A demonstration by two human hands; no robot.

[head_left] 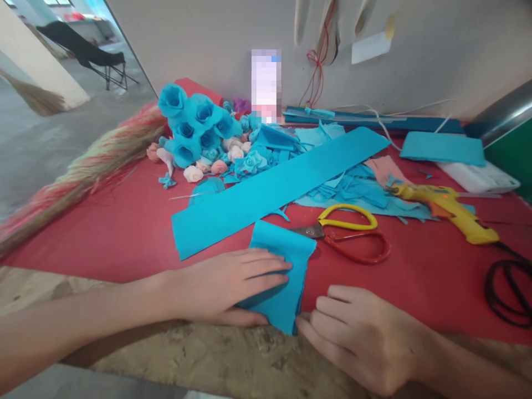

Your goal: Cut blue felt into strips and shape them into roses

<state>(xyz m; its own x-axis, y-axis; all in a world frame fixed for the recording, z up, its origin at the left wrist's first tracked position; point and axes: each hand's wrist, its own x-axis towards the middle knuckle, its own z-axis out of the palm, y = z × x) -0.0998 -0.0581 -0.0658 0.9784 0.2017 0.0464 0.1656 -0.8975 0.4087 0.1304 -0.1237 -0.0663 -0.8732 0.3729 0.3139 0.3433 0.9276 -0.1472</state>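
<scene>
A folded piece of blue crepe paper [286,293] lies at the red table's near edge. My left hand [245,277] rests flat on it with fingers stretched out, pressing from the left. At the paper's lower right corner, my right hand [357,332] has its fingers curled, with thumb and index fingertip pinching the edge. Scissors [349,238] with one yellow and one red handle lie just beyond, their blades partly hidden under the paper. A long blue crepe paper strip [257,194] stretches diagonally behind.
Blue paper flowers [195,122] and small pink paper roses [218,166] are heaped at the back left. Blue scraps [361,188] lie behind the scissors. A yellow glue gun [449,208] with a black cord sits at right. A broom [83,160] lies along the left edge.
</scene>
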